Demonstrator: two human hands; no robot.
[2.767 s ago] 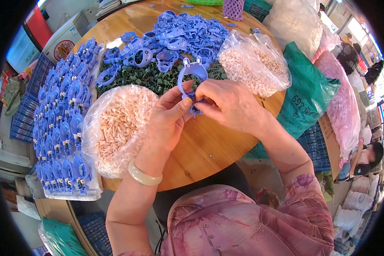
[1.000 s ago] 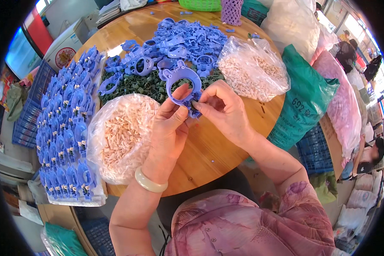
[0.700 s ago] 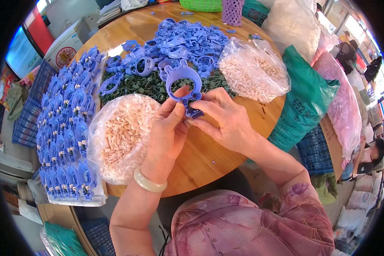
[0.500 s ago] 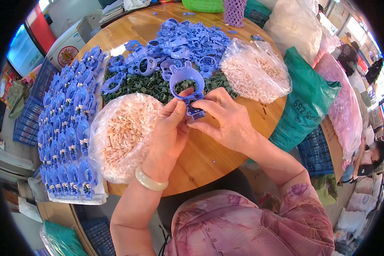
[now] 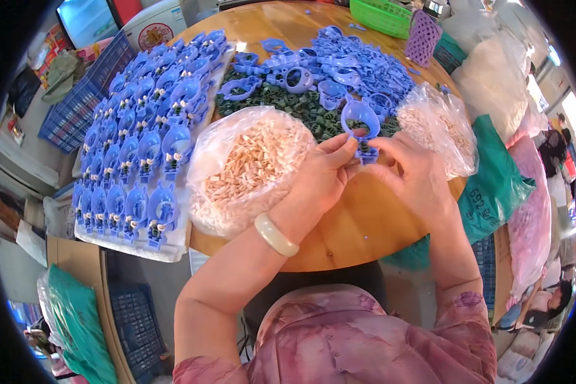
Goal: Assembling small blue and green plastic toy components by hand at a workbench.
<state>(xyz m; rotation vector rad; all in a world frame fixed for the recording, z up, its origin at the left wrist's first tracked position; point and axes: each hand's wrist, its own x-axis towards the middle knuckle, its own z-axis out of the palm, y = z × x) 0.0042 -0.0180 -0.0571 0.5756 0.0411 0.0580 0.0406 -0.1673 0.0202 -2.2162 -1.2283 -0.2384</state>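
A blue plastic ring-shaped part with small ears [image 5: 360, 110] is held upright above the table, with a dark green piece in its lower section. My left hand [image 5: 326, 173], with a pale bangle at the wrist, pinches it from the left by its lower end. My right hand [image 5: 419, 169] is at its right side, thumb and forefinger against the lower section. Behind it lie a heap of dark green small pieces [image 5: 294, 102] and a pile of blue parts [image 5: 365, 64]. A clear bag of cream-coloured small pieces [image 5: 253, 160] sits beside my left hand.
Rows of assembled blue parts stand on a white board [image 5: 134, 248] at the left. Another bag of cream pieces [image 5: 441, 128] lies at the right. A green basket [image 5: 383, 16] and purple lattice holder [image 5: 422, 38] stand at the far edge; a green sack [image 5: 493, 192] sits beside the table.
My view has turned left, so the table and things appear farther right. Both hands still hold the blue part; the right fingers look slightly more spread.
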